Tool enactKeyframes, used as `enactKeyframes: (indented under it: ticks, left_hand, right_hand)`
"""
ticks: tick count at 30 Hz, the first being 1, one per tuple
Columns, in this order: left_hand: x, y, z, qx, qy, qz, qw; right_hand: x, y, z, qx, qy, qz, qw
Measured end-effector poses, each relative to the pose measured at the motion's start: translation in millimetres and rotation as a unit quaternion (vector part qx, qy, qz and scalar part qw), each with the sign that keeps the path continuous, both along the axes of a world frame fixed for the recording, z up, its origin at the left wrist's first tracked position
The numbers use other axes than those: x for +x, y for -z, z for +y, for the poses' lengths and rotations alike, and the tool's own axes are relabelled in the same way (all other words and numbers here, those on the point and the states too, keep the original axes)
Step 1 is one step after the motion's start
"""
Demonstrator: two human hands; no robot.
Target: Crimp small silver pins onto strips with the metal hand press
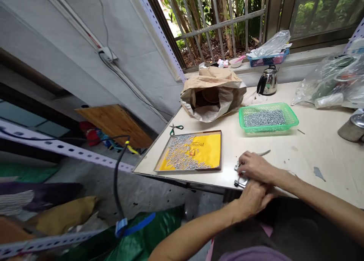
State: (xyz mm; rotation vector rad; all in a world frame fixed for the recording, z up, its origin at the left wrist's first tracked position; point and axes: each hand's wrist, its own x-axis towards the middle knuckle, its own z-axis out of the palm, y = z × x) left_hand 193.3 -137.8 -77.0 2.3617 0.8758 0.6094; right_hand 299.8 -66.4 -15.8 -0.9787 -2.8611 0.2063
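Observation:
My right hand reaches in from the right, fingers bent down over a small shiny metal fixture near the table's front edge. My left hand is just below and against it, fingers curled, with the tips hidden beneath the right hand. What the left fingers grip cannot be made out. A thin curved grey strip sticks out beyond the right hand. Left of the hands is a shallow tray with a yellow lining and many small metal pins. A green plastic basket holds more such pins.
Green-handled scissors lie behind the tray. An open brown paper bag stands at the back, near a steel kettle. Plastic bags and a metal pot are at the right. A black cable hangs at the left.

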Motion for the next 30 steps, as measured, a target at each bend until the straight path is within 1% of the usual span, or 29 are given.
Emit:
enactKeyframes:
  ticks: [2,5,7,8,9,11,13,14,15,16,17,18,19,20,21,22,23,24,25,27,28,30]
  left_hand:
    - [-0.8,1.0,-0.1,-0.008,0.004,0.024,1.000]
    - [-3.0,-5.2,1.0,0.025,0.016,0.066,0.997]
    - [-2.5,-10.9,2.2,0.057,0.027,0.098,0.993]
    - [-1.4,-13.1,3.0,0.071,0.031,0.109,0.991]
    - [0.0,-14.6,4.3,0.082,0.034,0.117,0.989]
    - [1.3,-15.7,9.7,0.104,0.047,0.124,0.986]
    - [-5.5,-16.7,20.3,0.136,0.058,0.119,0.982]
    - [-14.0,-18.1,27.7,0.154,0.051,0.117,0.980]
    - [-26.4,-20.5,36.2,0.168,0.023,0.118,0.978]
    - [-42.4,-24.1,45.5,0.175,-0.029,0.122,0.976]
    - [-61.1,-28.6,55.4,0.169,-0.101,0.134,0.971]
    - [-81.5,-33.8,65.7,0.160,-0.208,0.152,0.953]
    - [-102.2,-39.0,76.1,0.146,-0.304,0.180,0.924]
    - [-122.0,-43.6,86.6,0.131,-0.375,0.213,0.893]
    - [-140.0,-46.8,96.5,0.113,-0.427,0.246,0.863]
    - [-155.5,-48.5,105.5,0.094,-0.459,0.274,0.840]
    - [-168.1,-48.5,112.9,0.070,-0.477,0.303,0.822]
    - [-177.9,-47.4,118.4,0.042,-0.481,0.330,0.811]
    - [-185.1,-45.6,121.9,0.012,-0.483,0.346,0.804]
    - [-192.5,-42.2,123.7,-0.023,-0.469,0.364,0.805]
    - [-193.3,-41.4,123.1,-0.030,-0.458,0.368,0.809]
    - [-191.0,-42.3,121.8,-0.028,-0.445,0.369,0.816]
  right_hand:
    - [-16.7,2.5,-3.9,-0.005,-0.044,-0.021,0.999]
    - [-33.3,12.1,-1.8,0.019,-0.078,-0.034,0.996]
    - [-41.0,16.7,1.2,0.037,-0.099,0.001,0.994]
    - [-43.6,16.0,2.1,0.044,-0.104,0.037,0.993]
    - [-44.7,12.6,2.7,0.051,-0.102,0.086,0.990]
    - [-40.6,-3.5,4.6,0.072,-0.078,0.212,0.972]
    - [-25.9,-28.9,12.2,0.120,-0.034,0.333,0.935]
    - [-14.6,-42.3,19.6,0.158,-0.007,0.372,0.914]
    - [-1.3,-54.6,29.2,0.204,0.022,0.381,0.902]
    - [13.2,-64.8,40.4,0.255,0.059,0.369,0.892]
    - [28.3,-72.2,51.8,0.299,0.099,0.342,0.885]
    - [43.1,-76.7,62.2,0.331,0.139,0.314,0.879]
    - [56.8,-78.4,70.2,0.335,0.170,0.279,0.884]
    - [68.8,-77.5,74.9,0.333,0.194,0.241,0.891]
    - [78.2,-74.4,75.9,0.319,0.227,0.206,0.897]
    - [84.4,-69.4,73.1,0.297,0.255,0.177,0.903]
    - [87.2,-62.5,66.8,0.274,0.269,0.163,0.909]
    - [86.5,-54.2,57.3,0.249,0.267,0.158,0.918]
    - [82.6,-44.7,45.3,0.224,0.250,0.163,0.928]
    - [68.4,-24.0,16.6,0.156,0.191,0.178,0.953]
    - [59.8,-14.0,1.6,0.125,0.161,0.171,0.964]
    - [44.0,3.8,-25.0,0.077,0.123,0.137,0.980]
